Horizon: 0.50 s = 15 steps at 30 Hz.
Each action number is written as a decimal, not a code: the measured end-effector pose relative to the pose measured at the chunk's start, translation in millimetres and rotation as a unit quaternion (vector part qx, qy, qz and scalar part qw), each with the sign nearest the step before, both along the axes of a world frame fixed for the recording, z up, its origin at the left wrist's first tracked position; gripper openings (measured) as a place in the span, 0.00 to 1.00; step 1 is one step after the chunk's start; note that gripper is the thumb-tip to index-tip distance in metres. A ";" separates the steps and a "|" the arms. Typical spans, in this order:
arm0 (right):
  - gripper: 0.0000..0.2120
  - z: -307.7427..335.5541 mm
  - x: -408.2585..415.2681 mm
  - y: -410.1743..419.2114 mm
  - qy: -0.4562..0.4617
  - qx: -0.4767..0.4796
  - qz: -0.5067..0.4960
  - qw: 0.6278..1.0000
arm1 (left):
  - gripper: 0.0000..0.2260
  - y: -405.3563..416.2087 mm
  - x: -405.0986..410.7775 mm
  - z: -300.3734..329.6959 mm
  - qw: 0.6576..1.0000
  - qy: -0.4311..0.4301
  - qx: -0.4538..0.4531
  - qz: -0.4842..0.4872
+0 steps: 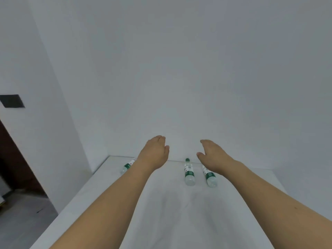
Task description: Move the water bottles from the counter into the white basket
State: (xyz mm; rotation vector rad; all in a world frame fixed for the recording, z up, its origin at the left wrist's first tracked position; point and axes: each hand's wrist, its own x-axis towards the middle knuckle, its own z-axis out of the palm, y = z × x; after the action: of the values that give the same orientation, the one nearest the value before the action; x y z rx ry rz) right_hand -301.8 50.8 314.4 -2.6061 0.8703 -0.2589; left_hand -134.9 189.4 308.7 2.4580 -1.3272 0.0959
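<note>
We see a white counter [170, 212] against a white wall [179, 69], both bare forearms stretched over it. Left hand [154, 151] and right hand [213, 155] hover above the far end, fingers loosely apart, gripping nothing. Three water bottles lie flat near the wall: middle bottle [189, 173], right bottle [210, 177] just beside it under the right hand, left bottle [128, 166] apart, partly hidden by the left wrist.

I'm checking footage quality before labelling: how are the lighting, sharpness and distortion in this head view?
Head view: flat, dim, greyish light with hardly any shadow or glare; wide-angle bending curves the wall edges and stretches the forearms; the image is soft, so label text on the middle bottle is unreadable; left hand and right hand partly hide the outer bottles.
</note>
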 end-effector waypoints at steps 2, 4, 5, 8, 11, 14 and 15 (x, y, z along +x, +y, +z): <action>0.27 -4.7 8.0 2.4 0.008 0.000 0.002 1.000 | 0.19 3.9 7.6 -2.0 1.000 0.001 -0.001 0.007; 0.27 -7.9 13.8 1.9 0.013 0.001 -0.002 1.000 | 0.19 4.0 14.4 -3.4 1.000 -0.003 0.003 0.003; 0.26 -9.0 15.8 1.0 0.015 0.002 -0.004 1.000 | 0.20 2.9 17.6 -3.7 1.000 -0.006 0.003 0.001; 0.26 -11.6 19.9 -3.5 0.022 0.005 -0.016 1.000 | 0.20 -4.1 24.5 -4.5 1.000 -0.007 0.003 -0.011; 0.26 -13.6 22.4 -12.4 0.022 0.010 -0.035 0.999 | 0.20 -17.6 33.1 -8.0 1.000 -0.009 0.007 -0.029; 0.27 -17.3 21.8 -26.1 0.022 0.013 -0.057 0.998 | 0.21 -39.6 42.1 -14.2 0.999 -0.001 -0.002 -0.045; 0.27 -19.3 21.6 -32.9 0.023 0.017 -0.064 0.998 | 0.22 -48.9 44.6 -17.2 0.999 0.006 -0.006 -0.048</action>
State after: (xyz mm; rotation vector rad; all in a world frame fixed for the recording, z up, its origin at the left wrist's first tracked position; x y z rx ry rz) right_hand -280.3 18.0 295.1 -2.5388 1.0510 -0.2170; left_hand -90.3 140.5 291.5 2.3767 -1.4331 0.0651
